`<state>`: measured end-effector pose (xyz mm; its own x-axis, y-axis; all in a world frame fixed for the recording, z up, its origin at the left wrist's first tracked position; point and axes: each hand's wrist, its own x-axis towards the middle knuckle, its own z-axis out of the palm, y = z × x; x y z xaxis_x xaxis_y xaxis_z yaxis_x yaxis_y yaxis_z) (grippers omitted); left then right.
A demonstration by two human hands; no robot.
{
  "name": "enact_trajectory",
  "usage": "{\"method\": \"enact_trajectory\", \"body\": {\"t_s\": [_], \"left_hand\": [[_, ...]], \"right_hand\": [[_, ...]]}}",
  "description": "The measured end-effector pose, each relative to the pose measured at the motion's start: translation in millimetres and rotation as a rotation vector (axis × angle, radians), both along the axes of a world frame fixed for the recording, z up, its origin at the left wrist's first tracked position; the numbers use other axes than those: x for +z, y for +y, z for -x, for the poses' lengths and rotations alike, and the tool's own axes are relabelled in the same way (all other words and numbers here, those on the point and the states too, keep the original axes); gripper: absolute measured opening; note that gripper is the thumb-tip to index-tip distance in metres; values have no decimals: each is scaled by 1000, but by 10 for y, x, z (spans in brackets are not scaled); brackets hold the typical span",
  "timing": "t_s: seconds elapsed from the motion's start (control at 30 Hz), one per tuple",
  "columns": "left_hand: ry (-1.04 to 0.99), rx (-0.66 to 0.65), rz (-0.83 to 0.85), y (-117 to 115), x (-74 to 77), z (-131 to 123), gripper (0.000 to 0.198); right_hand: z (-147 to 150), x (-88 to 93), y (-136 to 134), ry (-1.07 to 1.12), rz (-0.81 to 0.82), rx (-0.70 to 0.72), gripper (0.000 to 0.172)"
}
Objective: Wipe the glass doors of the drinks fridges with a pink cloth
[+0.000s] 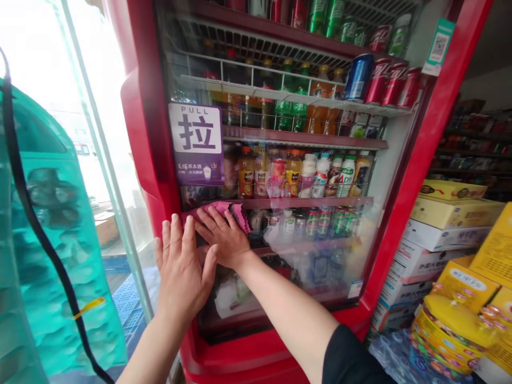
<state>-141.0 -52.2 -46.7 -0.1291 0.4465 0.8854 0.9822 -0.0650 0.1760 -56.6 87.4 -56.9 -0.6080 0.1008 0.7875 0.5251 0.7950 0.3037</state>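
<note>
A pink cloth (218, 212) lies against the glass door (256, 298) of a red drinks fridge (144, 106), below a purple and white "PULL" sticker (196, 144). My right hand (222, 234) presses flat on the cloth, its fingers stretched out over it. To its left, my left hand (182, 266) has its fingers up and spread, near the red door frame; nothing is in it, and whether it touches the door I cannot tell. Behind the glass, bottles and cans (306, 173) stand on several shelves. Part of the cloth is hidden under my right hand.
On the right, stacked cartons (436, 234) and a yellow tub (456, 330) stand beside the fridge. At the left, a turquoise wrapped bundle (68, 240) and a black cable (40, 229) are close to a transparent pane (108, 160). A QR code sticker (439, 47) is at the fridge's upper right.
</note>
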Motion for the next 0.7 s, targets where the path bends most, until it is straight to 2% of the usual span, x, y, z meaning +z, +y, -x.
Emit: {"method": "enact_trajectory", "body": {"t_s": [0.1, 0.27, 0.4, 0.47, 0.57, 0.63, 0.7], "left_hand": [[3, -7, 17, 119, -56, -137, 81], [28, -63, 33, 334, -155, -425, 82], [42, -89, 42, 428, -158, -555, 81], [39, -96, 40, 449, -140, -579, 81], [30, -103, 33, 461, -108, -588, 80], [28, -103, 28, 459, -86, -586, 81], [34, -108, 33, 453, -63, -580, 81]], "right_hand": [[-409, -12, 148, 41, 5, -67, 79], [-1215, -57, 462, 208, 9, -288, 81], [-1687, 34, 647, 504, -7, -477, 80], [-1711, 116, 671, 679, 0, -525, 79], [-1483, 241, 575, 772, 41, -523, 78], [-1239, 318, 441, 666, 57, -463, 77], [-1007, 402, 298, 449, 38, -351, 73]]}}
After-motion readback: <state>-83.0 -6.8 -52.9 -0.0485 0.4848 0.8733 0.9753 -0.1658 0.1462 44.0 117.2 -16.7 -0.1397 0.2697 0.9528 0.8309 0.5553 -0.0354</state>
